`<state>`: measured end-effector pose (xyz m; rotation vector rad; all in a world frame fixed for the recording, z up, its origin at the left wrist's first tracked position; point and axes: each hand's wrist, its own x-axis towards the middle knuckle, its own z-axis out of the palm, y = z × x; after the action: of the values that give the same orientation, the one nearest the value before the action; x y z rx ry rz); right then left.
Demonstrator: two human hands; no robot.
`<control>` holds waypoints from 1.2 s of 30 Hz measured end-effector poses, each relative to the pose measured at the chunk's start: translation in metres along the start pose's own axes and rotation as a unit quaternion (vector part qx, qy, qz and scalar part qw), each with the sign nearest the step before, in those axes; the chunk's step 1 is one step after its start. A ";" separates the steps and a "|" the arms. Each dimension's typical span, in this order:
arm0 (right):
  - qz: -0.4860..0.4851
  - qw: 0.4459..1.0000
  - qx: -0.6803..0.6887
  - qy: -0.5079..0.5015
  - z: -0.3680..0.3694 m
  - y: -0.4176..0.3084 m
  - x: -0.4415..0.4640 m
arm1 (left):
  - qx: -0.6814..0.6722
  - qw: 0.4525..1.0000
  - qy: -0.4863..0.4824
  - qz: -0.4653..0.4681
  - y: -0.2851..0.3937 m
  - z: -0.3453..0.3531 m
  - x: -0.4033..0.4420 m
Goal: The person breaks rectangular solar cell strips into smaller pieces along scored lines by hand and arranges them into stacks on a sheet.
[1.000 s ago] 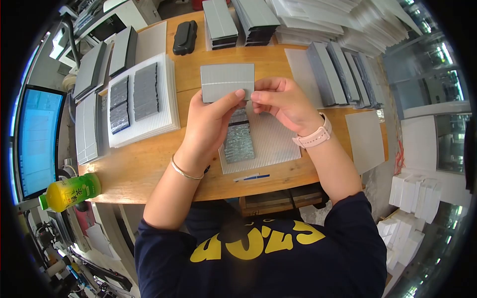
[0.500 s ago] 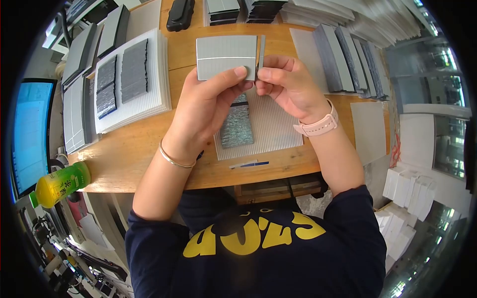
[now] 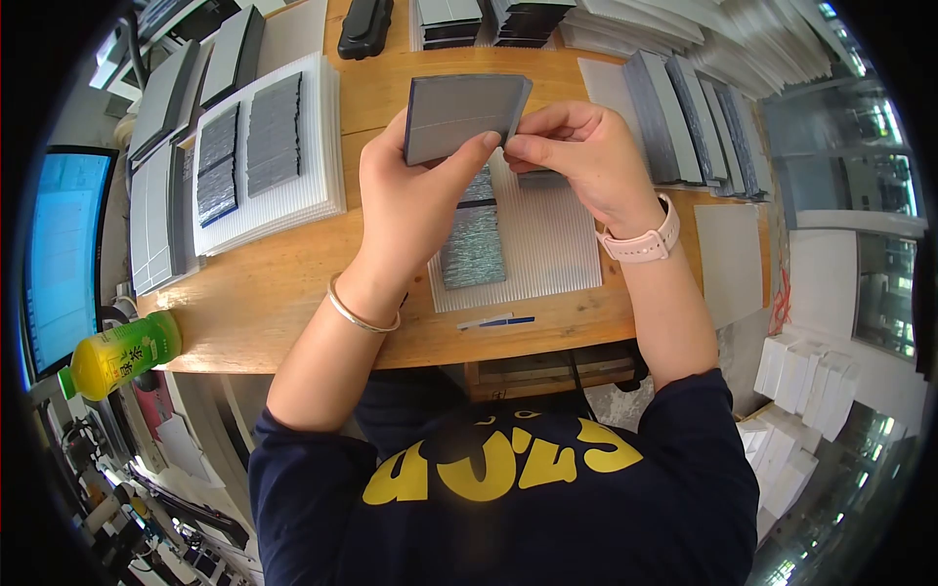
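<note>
My left hand (image 3: 420, 181) grips a flat grey rectangular panel (image 3: 459, 115), held up and tilted above the table, with the thumb on its face near the lower right. A thin pale line crosses that face. At the panel's lower right corner, my right hand (image 3: 576, 156) is closed in a pinch; what lies between its fingertips is hidden. Below both hands, dark shiny textured pieces (image 3: 473, 244) lie on a white ribbed sheet (image 3: 552, 264). Part of another grey piece (image 3: 542, 180) shows under the right hand.
To the left, a stack of white ribbed sheets (image 3: 327, 186) bears dark grey pieces (image 3: 274, 134). Grey panels (image 3: 664, 117) stand in a row at right. A black case (image 3: 365, 27) lies at the back, a green-yellow bottle (image 3: 122, 354) at the left edge, and thin strips (image 3: 496, 320) near the front.
The panel has tilted and shifted slightly right, now showing a darker face and its edge thickness. The thin strip upright in my right hand no longer shows separately.
</note>
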<state>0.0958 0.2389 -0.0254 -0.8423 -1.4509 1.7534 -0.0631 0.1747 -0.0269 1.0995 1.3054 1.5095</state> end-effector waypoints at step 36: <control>0.026 0.981 0.178 -0.071 0.000 0.019 0.005 | -0.333 0.926 -0.099 -0.150 0.000 -0.006 0.004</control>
<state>0.0915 0.2408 -0.0440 -0.5797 -1.1582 2.0672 -0.0700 0.1765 -0.0266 0.5577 0.6875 1.4040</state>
